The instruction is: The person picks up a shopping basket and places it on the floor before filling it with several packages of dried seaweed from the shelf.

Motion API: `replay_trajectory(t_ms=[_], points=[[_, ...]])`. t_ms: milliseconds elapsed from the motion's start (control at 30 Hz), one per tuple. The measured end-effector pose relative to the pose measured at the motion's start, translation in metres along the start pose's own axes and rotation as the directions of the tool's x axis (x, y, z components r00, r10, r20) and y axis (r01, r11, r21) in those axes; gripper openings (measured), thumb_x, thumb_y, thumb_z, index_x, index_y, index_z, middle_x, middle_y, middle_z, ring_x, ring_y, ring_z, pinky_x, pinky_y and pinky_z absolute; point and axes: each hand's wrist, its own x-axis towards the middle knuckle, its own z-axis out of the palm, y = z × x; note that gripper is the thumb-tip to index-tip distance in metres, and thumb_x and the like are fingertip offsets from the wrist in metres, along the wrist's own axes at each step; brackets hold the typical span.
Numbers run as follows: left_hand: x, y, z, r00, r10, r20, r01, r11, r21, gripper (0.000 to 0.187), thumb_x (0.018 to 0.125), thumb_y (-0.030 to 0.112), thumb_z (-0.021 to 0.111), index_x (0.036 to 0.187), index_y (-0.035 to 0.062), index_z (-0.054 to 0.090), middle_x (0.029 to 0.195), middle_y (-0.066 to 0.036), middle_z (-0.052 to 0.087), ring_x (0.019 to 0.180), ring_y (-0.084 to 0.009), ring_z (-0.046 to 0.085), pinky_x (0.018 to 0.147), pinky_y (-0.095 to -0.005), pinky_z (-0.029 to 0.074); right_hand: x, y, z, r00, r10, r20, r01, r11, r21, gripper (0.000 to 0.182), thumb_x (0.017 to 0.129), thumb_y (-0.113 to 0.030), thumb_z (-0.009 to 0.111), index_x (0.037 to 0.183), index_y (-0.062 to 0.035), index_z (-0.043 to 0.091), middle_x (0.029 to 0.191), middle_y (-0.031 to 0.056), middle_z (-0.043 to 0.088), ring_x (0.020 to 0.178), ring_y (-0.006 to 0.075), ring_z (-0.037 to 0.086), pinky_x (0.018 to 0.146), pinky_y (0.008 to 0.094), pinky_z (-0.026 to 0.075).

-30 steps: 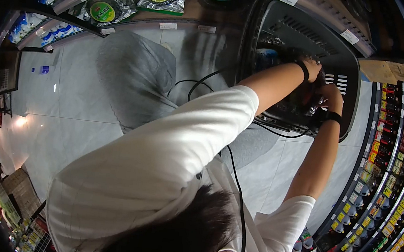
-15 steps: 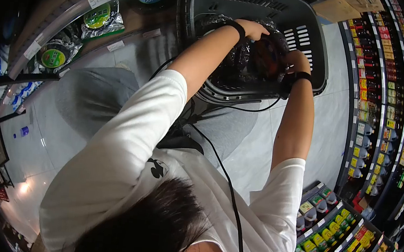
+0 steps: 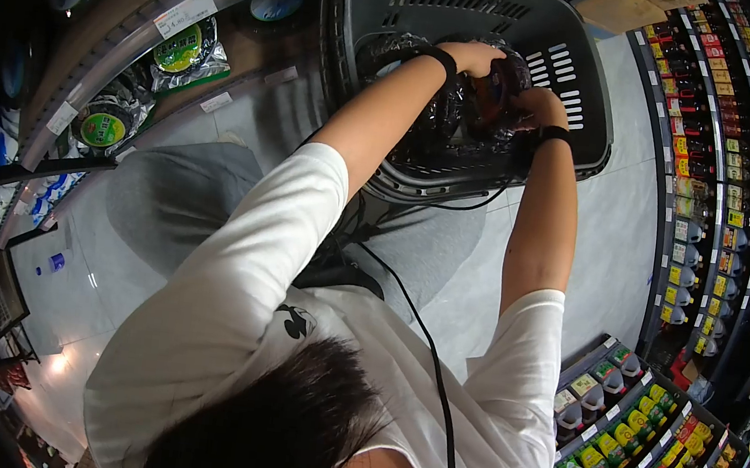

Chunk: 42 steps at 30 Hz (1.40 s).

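A dark grey plastic basket (image 3: 592,83) with slotted walls stands in front of me at the top of the view. Inside it lie several dark, glossy plastic-wrapped packages (image 3: 433,117). My left hand (image 3: 474,59) reaches in over the packages, its fingers bent onto the upper edge of a reddish-brown package (image 3: 490,100). At the right side of that same package is my right hand (image 3: 542,107), fingers curled against it. Each wrist wears a black band. The fingertips of both hands are partly lost against the dark wrapping.
On the left a shelf (image 3: 89,81) holds round green-labelled packs (image 3: 103,130). Shelves of bottles (image 3: 681,275) line the right side, with more bottles (image 3: 593,463) at the lower right. A cardboard box (image 3: 623,9) is beyond the basket. A black cable (image 3: 434,368) crosses my body.
Both hands stay in the basket at the package, which appears slightly shifted and turned between them. The whole view has moved slightly.
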Motion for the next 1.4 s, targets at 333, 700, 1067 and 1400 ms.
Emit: replay_trajectory(t_ms=[333, 700, 1067, 1400], points=[[-0.006, 0.0, -0.012, 0.996, 0.01, -0.088, -0.012, 1.0, -0.022, 0.056, 0.072, 0.011, 0.057, 0.126, 0.0115, 0.042, 0.118, -0.018, 0.051, 0.112, -0.0328, 0.047, 0.092, -0.0377, 0.039, -0.046, -0.004, -0.007, 0.988, -0.154, -0.012, 0.154, 0.979, 0.135, 0.033, 0.079, -0.024, 0.06, 0.092, 0.0059, 0.057, 0.077, 0.0163, 0.062, 0.058, 0.028, 0.063, 0.049, 0.0349, 0.053], [-0.16, 0.027, -0.105, 0.884, 0.107, -0.456, -0.151, 0.987, -0.061, 0.081, 0.061, 0.022, 0.074, 0.128, 0.0056, 0.032, 0.118, -0.021, 0.046, 0.111, -0.0335, 0.046, 0.093, -0.0367, 0.038, -0.242, -0.054, -0.014, 0.709, -0.614, -0.346, 0.597, 0.784, -0.168, 0.033, 0.078, -0.009, 0.058, 0.109, 0.0009, 0.054, 0.084, 0.013, 0.063, 0.075, 0.0166, 0.059, 0.071, 0.0276, 0.044], [-0.306, 0.058, -0.106, 0.575, 0.198, -0.794, -0.145, 0.98, 0.139, 0.056, 0.062, 0.01, 0.072, 0.111, 0.0073, 0.045, 0.102, -0.01, 0.05, 0.099, -0.0275, 0.047, 0.087, -0.0354, 0.036, -0.286, -0.079, 0.025, 0.517, -0.804, -0.294, 0.834, 0.551, -0.039, 0.038, 0.078, 0.002, 0.055, 0.115, 0.0049, 0.049, 0.101, 0.0088, 0.06, 0.092, 0.0121, 0.052, 0.083, 0.0248, 0.039], [-0.282, 0.084, -0.076, 0.652, 0.239, -0.719, -0.335, 0.942, 0.009, 0.043, 0.069, 0.005, 0.066, 0.108, 0.0057, 0.046, 0.103, -0.011, 0.051, 0.103, -0.029, 0.047, 0.087, -0.0363, 0.038, -0.276, -0.018, 0.007, 0.601, -0.718, -0.352, 0.794, 0.589, 0.154, 0.044, 0.075, 0.005, 0.055, 0.118, 0.0051, 0.046, 0.111, 0.0116, 0.054, 0.102, 0.0162, 0.05, 0.09, 0.028, 0.037]])
